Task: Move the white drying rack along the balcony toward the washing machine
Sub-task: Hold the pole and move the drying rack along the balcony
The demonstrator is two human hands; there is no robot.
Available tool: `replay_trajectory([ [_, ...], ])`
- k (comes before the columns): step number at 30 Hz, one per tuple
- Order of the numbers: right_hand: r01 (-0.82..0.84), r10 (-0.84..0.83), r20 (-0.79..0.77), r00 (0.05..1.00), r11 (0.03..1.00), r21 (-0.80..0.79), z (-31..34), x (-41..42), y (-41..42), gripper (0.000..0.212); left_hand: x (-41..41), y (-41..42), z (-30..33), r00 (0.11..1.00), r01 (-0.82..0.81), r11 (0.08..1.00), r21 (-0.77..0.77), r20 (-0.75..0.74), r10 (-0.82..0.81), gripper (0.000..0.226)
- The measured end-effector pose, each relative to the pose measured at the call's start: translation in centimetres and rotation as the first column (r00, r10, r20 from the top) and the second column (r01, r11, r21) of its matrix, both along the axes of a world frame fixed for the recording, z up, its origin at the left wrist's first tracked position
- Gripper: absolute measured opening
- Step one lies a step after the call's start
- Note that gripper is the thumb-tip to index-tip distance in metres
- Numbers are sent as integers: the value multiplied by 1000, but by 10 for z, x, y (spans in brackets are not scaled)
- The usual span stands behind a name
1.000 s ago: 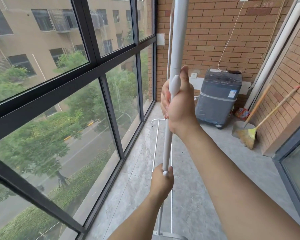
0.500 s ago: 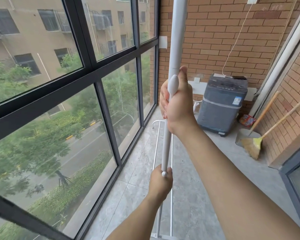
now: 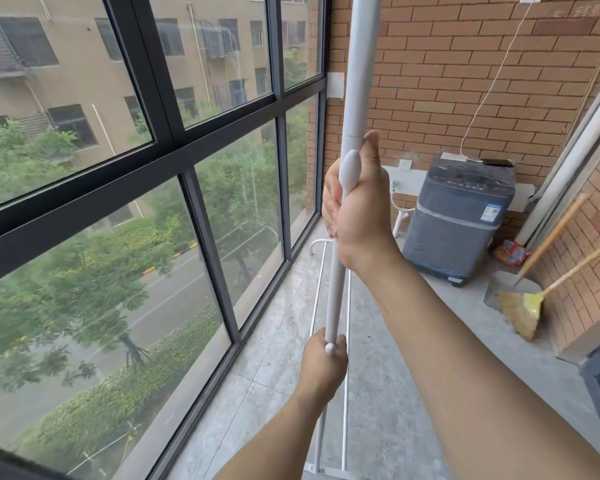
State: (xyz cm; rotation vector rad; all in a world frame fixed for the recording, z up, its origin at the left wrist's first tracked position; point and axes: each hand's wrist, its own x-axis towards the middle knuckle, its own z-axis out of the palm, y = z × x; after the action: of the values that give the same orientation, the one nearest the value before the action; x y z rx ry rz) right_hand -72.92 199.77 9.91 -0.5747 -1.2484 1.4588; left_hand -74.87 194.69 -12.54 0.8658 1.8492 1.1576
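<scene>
Right hand (image 3: 359,209) fisted high, left hand (image 3: 324,365) fisted low, arms outstretched

The drying rack (image 3: 355,81) stands in front of the washing machine (image 3: 459,216), between it and the camera, with the window (image 3: 194,140) to the left of it. To the right of the washing machine, a broom (image 3: 523,306) and a dustpan (image 3: 499,289) lean at the brick wall (image 3: 465,64), which is behind the machine.

Open floor (image 3: 413,358) lying between window wall (image 3: 201,209) and brick side; washing machine (image 3: 459,216) standing ahead; broom (image 3: 523,306) and dustpan (image 3: 503,285) leaning right.
</scene>
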Motion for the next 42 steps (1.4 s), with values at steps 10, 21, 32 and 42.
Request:
replay_trajectory([
  [10, 8, -9, -25, 1000, 999, -34, 3, -31, 73, 57, -32, 73, 0, 998, 50, 998, 24, -36, -49, 43],
  [21, 0, -1, -58, 998, 1000, -14, -1, -74, 139, 56, -76, 141, -8, 997, 75, 996, 45, -25, -74, 43],
  [32, 29, -30, -7, 1000, 999, -14, -4, -95, 204, 58, -96, 199, -4, 997, 56, 998, 33, -46, -55, 42],
  [42, 20, -21, -9, 1000, 999, -31, -2, -93, 275, 56, -89, 270, -2, 999, 15, 1000, 27, -44, -14, 42],
])
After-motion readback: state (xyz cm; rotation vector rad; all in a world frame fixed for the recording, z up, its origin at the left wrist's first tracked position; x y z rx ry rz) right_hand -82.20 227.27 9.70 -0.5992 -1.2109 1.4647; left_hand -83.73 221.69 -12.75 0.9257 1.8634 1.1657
